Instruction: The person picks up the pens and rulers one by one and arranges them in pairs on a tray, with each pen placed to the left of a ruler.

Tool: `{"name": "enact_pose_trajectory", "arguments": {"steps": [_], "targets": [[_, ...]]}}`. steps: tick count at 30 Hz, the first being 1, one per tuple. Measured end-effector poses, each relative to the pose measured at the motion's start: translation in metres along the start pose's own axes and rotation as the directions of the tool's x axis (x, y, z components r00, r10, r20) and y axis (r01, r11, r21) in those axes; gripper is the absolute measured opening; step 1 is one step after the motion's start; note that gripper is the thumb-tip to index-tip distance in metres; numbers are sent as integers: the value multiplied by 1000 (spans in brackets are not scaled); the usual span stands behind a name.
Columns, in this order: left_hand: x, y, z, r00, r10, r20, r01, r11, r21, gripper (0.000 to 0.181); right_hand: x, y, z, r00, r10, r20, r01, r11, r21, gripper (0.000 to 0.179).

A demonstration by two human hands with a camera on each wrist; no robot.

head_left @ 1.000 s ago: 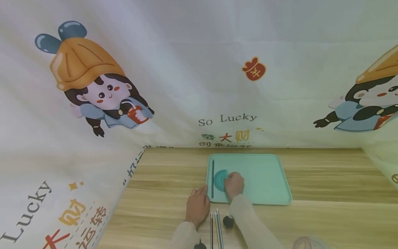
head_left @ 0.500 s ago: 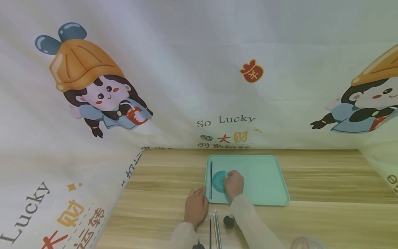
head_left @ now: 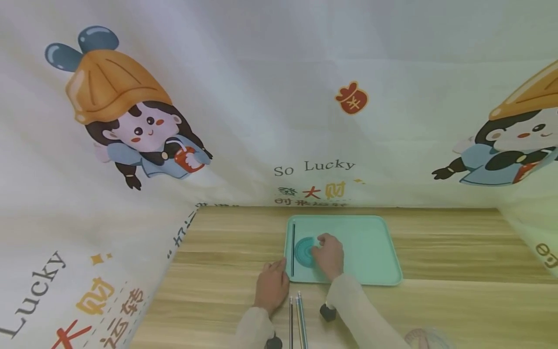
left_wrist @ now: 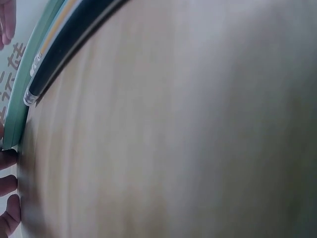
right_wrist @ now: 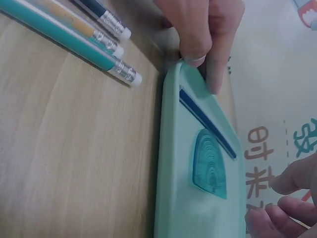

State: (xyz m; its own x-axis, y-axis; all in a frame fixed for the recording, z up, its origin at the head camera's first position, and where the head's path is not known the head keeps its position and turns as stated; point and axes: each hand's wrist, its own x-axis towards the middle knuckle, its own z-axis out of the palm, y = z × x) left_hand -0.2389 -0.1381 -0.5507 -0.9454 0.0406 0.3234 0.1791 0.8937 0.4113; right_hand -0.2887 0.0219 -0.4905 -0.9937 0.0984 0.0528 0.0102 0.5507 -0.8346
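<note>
A mint-green tray (head_left: pixel 366 249) lies on the wooden table. Along its left side is a dark pencil (head_left: pixel 293 249), and right beside that lies a teal semicircular protractor (head_left: pixel 303 252), flat with its curve toward the pencil. My right hand (head_left: pixel 329 257) hovers at the protractor's straight edge; in the right wrist view its loosely bent fingers (right_wrist: pixel 285 213) are apart from the protractor and hold nothing. My left hand (head_left: pixel 272 288) rests at the tray's near left corner, fingers extended against the rim.
Several pencils lie in front of the tray, a dark one (head_left: pixel 291 317), a teal one (right_wrist: pixel 74 44) and a yellow one (right_wrist: pixel 74 22) among them. A clear, pinkish round-edged piece (head_left: pixel 420 338) sits at the lower right. A printed cloth (head_left: pixel 244 121) stands behind the table.
My right hand has let go of the protractor and lifted slightly away to the right; the protractor stays in the tray. The left hand keeps its place at the corner.
</note>
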Motion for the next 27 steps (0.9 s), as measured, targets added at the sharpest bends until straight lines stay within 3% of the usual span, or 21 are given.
{"name": "enact_pose_trajectory", "arguments": {"steps": [11, 22, 27], "targets": [[0, 2, -3, 1000, 9, 21, -9, 1000, -16, 38, -17, -4, -11, 997, -82, -2, 81, 992, -101, 32], [2, -2, 3, 999, -11, 44, 12, 1000, -7, 40, -60, -2, -17, 973, -232, -9, 226, 956, -186, 32], [1, -1, 3, 999, -18, 37, 18, 1000, -11, 39, -81, 2, -19, 969, -246, 9, 242, 945, -219, 35]]}}
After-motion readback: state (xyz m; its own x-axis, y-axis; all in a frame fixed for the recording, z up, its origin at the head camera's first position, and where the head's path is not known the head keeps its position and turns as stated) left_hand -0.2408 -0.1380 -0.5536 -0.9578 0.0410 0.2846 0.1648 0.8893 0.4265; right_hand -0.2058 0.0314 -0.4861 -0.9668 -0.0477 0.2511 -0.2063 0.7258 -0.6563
